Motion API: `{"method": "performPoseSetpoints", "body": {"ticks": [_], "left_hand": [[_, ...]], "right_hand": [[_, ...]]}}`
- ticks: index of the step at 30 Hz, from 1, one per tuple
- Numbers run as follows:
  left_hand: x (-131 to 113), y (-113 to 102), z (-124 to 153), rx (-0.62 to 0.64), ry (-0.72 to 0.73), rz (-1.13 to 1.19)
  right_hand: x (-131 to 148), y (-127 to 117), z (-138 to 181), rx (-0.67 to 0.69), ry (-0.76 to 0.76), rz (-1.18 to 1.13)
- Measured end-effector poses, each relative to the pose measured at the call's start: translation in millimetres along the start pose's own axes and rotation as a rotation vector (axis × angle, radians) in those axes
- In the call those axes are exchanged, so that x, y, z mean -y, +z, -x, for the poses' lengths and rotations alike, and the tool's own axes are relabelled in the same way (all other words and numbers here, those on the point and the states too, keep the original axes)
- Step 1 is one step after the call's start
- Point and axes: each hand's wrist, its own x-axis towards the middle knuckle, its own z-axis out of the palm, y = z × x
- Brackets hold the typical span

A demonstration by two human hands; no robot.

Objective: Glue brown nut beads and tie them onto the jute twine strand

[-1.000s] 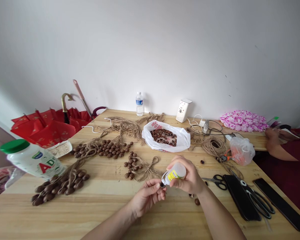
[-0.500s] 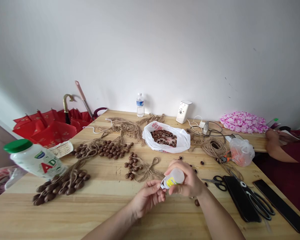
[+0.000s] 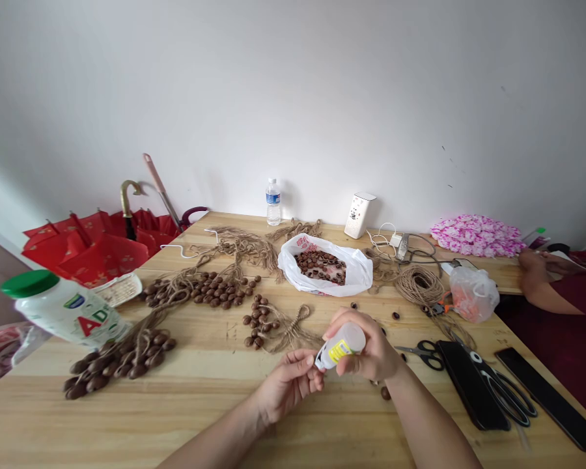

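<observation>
My right hand [image 3: 368,348] is wrapped round a small clear bottle with a yellow label [image 3: 342,347], tilted so that its nozzle points down and left. The nozzle meets the fingertips of my left hand [image 3: 293,384]. That hand is closed in a pinch, and what it pinches is hidden by the fingers and nozzle. Just beyond the hands lies a twine bundle [image 3: 295,329] with brown nut shells [image 3: 260,320] tied to it. A single brown shell [image 3: 385,393] rests beside my right wrist.
A white plastic bag [image 3: 356,277] holds many brown shells. Scissors [image 3: 505,391], phone-like black slabs [image 3: 469,384] and a twine coil [image 3: 418,284] lie right. A tilted green-capped jar [image 3: 73,309] and more strung shells [image 3: 127,358] are left. Another person's arm [image 3: 542,280] rests far right.
The bottle has tilted slightly and shifted a little right in my right hand, its nozzle still at my left fingertips. The whole view has shifted slightly.
</observation>
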Motion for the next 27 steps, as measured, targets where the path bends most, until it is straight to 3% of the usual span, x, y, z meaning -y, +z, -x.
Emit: {"method": "performPoseSetpoints", "body": {"ticks": [6,12,27], "left_hand": [[1.0,-1.0,0.9,-0.009,0.024,0.009],[1.3,-0.6,0.3,0.005,0.033,-0.013],[0.9,-0.9,0.5,0.037,0.048,0.008]], "right_hand": [[-11.1,-4.0,0.0,-0.187,0.275,-0.185],[-25.7,-3.7,-2.8,-0.355,0.393,-0.297],[-26.3,-2.2,-3.9,-0.260,0.427,-0.290]]}}
